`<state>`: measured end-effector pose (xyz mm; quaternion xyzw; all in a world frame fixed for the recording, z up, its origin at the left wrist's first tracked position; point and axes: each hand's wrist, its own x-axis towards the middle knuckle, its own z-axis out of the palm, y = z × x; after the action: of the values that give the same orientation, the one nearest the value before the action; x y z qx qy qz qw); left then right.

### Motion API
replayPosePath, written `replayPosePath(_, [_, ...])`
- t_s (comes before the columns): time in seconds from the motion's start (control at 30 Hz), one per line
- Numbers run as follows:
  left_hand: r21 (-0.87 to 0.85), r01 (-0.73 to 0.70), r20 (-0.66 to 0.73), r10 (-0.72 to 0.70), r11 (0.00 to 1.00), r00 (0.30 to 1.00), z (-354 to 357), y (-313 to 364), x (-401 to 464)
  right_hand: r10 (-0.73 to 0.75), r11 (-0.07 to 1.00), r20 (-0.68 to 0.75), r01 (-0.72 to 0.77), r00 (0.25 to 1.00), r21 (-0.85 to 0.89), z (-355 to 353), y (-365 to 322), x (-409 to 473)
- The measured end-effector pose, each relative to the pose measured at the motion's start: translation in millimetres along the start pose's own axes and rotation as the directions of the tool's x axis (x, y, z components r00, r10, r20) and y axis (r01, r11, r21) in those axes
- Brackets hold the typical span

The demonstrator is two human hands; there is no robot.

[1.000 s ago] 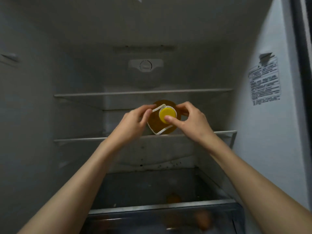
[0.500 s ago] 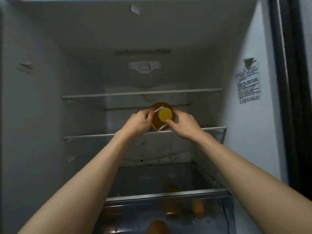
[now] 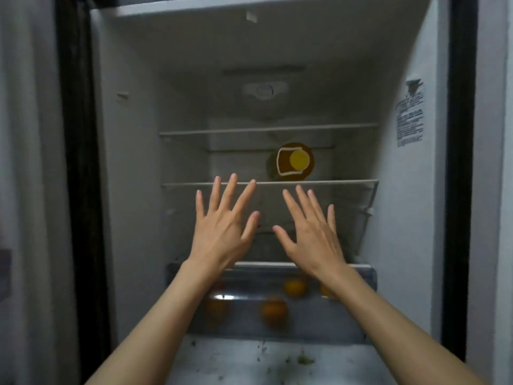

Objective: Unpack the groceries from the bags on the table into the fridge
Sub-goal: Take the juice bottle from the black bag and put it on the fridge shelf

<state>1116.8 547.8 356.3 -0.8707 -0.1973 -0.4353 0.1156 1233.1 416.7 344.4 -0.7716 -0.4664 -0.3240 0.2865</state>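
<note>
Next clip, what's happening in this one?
A person stands at an open fridge with both hands spread and holding nothing: the left hand and right hand hover in front of the lower shelf. A bottle with a yellow cap lies on that shelf, cap facing out, and neither hand touches it. Several oranges sit in the crisper drawer below. The bottle looks already put away.

Dim, soft-focus view; fridge [image 3: 402,218] interior shadowed, edges bowed by wide-angle distortion
</note>
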Motion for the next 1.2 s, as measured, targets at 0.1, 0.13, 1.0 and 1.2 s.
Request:
replayPosePath(0.1, [-0.063, 0.089, 0.035, -0.086, 0.994, 0.996, -4.2, -5.4, -58.0, 0.028, 0.993, 0.008, -0.029, 1.0, 0.116, 12.7, -20.4, -41.0])
replayPosePath(0.13, [-0.081, 0.117, 0.049, -0.113, 0.99, 0.992, -6.2, -7.2, -79.3, 0.025, 0.989, 0.006, -0.025, 1.0, 0.149, 19.2, -27.8, -57.6])
replayPosePath(1.0, [0.293, 0.774, 0.365, -0.814, 0.561, 0.452, -298.6, -80.0, -669.1, -0.488, 0.782, 0.526, 0.081, 0.696, 0.618, 33.2, -420.7, -476.2])
replayPosePath(1.2, [0.396, 0.862, 0.194, -0.946, 0.317, 0.259, -383.8, -117.1, -737.7, -0.716, 0.629, 0.468, 0.186, 0.519, 0.755, 31.0, -550.0, -513.3])
